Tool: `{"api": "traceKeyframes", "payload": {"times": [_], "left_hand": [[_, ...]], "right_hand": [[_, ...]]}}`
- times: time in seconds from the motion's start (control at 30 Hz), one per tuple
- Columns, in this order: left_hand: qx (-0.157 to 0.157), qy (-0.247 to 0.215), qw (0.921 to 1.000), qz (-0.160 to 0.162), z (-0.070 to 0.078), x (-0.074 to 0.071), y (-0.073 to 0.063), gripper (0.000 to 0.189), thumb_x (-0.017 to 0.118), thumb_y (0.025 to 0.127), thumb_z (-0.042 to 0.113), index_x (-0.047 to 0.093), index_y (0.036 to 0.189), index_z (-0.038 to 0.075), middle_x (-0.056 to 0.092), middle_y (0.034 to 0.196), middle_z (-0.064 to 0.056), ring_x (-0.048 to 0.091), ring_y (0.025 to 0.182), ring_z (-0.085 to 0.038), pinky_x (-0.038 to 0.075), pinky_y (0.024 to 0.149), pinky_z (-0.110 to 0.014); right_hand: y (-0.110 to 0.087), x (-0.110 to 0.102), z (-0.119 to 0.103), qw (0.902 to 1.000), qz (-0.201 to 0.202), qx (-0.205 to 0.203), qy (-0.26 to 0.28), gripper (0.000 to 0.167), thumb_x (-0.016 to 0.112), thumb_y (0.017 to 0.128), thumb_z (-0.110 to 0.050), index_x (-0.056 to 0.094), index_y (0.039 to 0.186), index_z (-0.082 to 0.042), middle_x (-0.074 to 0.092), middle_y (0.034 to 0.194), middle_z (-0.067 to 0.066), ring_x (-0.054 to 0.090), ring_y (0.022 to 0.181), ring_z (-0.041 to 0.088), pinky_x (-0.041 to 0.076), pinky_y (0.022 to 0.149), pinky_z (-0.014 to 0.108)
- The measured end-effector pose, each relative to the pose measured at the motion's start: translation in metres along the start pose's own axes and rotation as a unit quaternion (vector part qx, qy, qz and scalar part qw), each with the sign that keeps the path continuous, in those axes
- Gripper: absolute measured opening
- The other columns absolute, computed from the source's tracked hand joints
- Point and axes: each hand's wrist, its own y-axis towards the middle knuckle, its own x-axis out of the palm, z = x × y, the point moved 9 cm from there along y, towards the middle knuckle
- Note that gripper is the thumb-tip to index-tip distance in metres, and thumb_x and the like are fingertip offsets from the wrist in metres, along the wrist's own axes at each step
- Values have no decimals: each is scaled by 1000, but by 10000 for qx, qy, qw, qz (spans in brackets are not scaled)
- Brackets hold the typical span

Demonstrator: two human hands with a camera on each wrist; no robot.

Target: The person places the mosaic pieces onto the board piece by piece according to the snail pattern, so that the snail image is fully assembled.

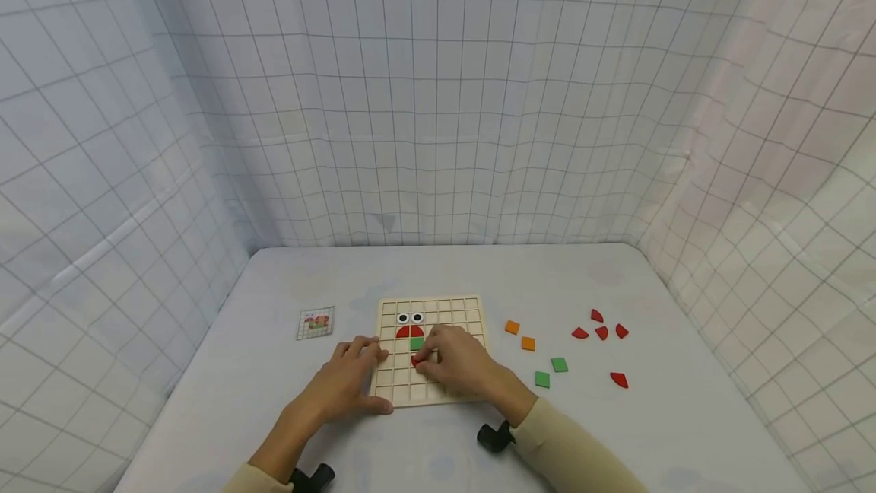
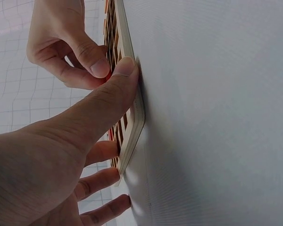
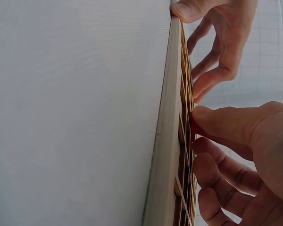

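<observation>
A wooden grid board (image 1: 446, 309) lies on the table in front of the person. In its cells sit two eye tiles (image 1: 410, 318), two red quarter-circle tiles (image 1: 410, 332) beneath them, and a green square tile (image 1: 417, 344) lower down. Between thumb and fingertips the right hand (image 1: 457, 360) pinches another red tile (image 1: 414, 361) at a cell below the green one; the fingers partly cover it. The left hand (image 1: 350, 379) rests along the board's left side, its thumb on the near edge in the left wrist view and its fingers spread.
Right of the board lie two orange square tiles (image 1: 528, 344), two green square tiles (image 1: 559, 364) and several red quarter-circle tiles (image 1: 601, 333). A small picture card (image 1: 315, 322) with a grid lies to the left. Grid-patterned white curtains (image 1: 424, 97) surround the table.
</observation>
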Motion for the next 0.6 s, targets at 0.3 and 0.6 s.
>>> {"api": "traceKeyframes", "payload": {"times": [0.3,0.6], "left_hand": [[15,32,10000,-15,1,-2,1,89,108,79,50,71,148,10,59,168,-21,58,148,-53,60,115,-74],[59,17,10000,-7,2,-2,1,88,108,79,50,70,148,9,59,167,-21,59,146,-53,60,113,-74]], "right_hand": [[4,1,0,9999,81,-12,119,7,91,103,-17,95,108,-14,82,104,-6,65,90,4,54,77,18],[5,2,4,9988,115,141,454,6,90,102,-14,94,107,-14,80,104,-6,61,86,0,54,73,18]]}}
